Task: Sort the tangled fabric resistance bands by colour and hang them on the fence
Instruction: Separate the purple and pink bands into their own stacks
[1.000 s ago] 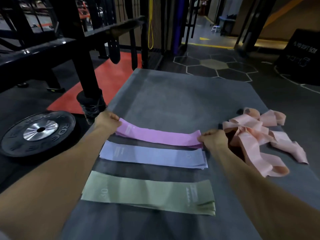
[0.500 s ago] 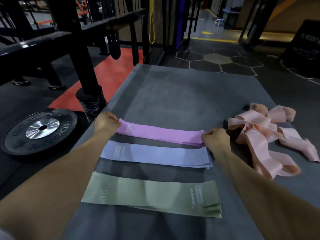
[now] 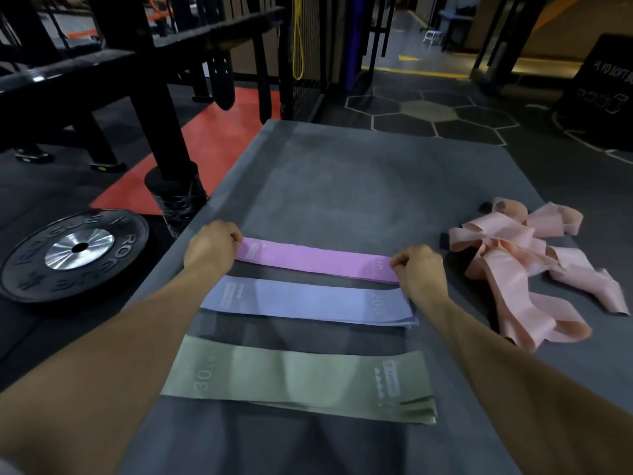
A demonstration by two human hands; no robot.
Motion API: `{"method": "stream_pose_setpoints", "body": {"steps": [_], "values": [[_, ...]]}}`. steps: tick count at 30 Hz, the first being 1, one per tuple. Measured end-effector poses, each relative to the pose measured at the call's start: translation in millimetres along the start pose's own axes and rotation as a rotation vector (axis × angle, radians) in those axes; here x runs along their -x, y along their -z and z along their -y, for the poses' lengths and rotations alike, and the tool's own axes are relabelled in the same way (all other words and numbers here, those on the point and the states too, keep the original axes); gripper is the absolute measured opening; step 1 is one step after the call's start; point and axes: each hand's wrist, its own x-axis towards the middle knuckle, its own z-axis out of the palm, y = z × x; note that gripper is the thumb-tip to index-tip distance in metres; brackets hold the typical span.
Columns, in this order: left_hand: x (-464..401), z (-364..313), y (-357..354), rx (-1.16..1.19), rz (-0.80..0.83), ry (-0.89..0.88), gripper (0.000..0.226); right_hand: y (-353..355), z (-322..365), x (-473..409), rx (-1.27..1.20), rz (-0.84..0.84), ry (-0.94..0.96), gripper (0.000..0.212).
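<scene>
A pink-purple band (image 3: 315,260) lies flat across the grey mat (image 3: 359,173). My left hand (image 3: 212,246) pinches its left end and my right hand (image 3: 419,270) pinches its right end. Just nearer to me lie a stack of lilac-blue bands (image 3: 308,303) and a stack of green bands (image 3: 298,377), each laid flat and parallel. A tangled heap of peach bands (image 3: 524,269) sits on the mat to the right of my right hand. The wire-mesh fence (image 3: 308,56) stands beyond the mat's far left corner.
A black weight plate (image 3: 75,253) lies on the floor to the left. A black rack post (image 3: 161,132) with a wrapped foot stands at the mat's left edge. A black plyo box (image 3: 603,90) is at the far right.
Both hands stay on the ends of the pink-purple band, which now lies flatter and straighter on the mat. The camera has shifted slightly.
</scene>
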Motion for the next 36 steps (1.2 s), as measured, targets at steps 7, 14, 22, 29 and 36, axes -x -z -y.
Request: {"method": "stream_pose_setpoints", "body": {"steps": [7,14,22,29,36], "values": [[8.9,-24.0,10.8,-0.086,-0.008,0.097,0.028,16.1,-0.7,2.9,-0.079,0.047,0.007,0.022],[43.9,-121.2,9.9,0.094,-0.034,-0.112,0.027,76.3,-24.7,31.0,-0.108,-0.077,0.077,0.023],[114.7,-245.3,-46.6,0.269,0.238,-0.354,0.023,132.0,-109.6,53.3,-0.123,-0.114,-0.048,0.024],[161.3,-301.0,-99.6,0.259,0.392,-0.455,0.031,129.5,-154.3,59.3,-0.168,-0.009,-0.144,0.036],[172.7,-300.0,-122.1,0.216,0.443,-0.441,0.03,114.6,-166.6,67.1,-0.264,0.02,-0.108,0.018]]}}
